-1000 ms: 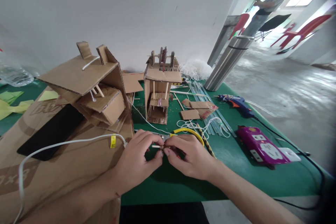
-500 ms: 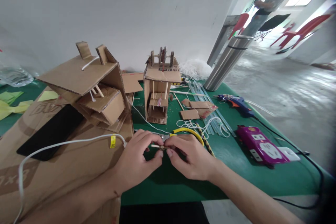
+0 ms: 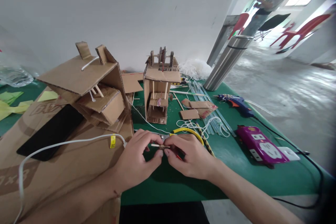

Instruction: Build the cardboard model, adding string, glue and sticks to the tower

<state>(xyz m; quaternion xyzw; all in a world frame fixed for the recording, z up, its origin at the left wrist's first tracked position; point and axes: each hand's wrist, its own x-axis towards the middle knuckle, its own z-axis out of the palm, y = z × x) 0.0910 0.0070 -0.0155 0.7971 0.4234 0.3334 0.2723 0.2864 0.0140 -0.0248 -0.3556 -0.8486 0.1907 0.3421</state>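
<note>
Between the fingertips of both hands is a thin pale wooden stick [image 3: 155,145] with a small brown piece around its middle. My left hand [image 3: 140,155] pinches it from the left, thumb below and fingers above. From the right, my right hand [image 3: 187,154] grips the same stick, thumb and index finger close to the brown piece. A bit of red shows under the right fingers; I cannot tell what it belongs to. Just beyond the fingertips lies a cutting tool with a yellow handle [image 3: 193,132], partly covered by the hands. Behind stands a small cardboard tower [image 3: 162,75] with wooden posts.
A larger cardboard model [image 3: 78,73] stands left, near a black phone [image 3: 49,133] on a cardboard sheet [image 3: 86,171]. To the right are glue sticks [image 3: 210,105], a glue gun [image 3: 233,102], a purple power strip [image 3: 258,145] and a steel flask [image 3: 228,63]. A person stands far back.
The right fingers have shifted slightly on the stick, so more of it shows between the hands. A bit of red now shows under them. The left hand has barely moved.
</note>
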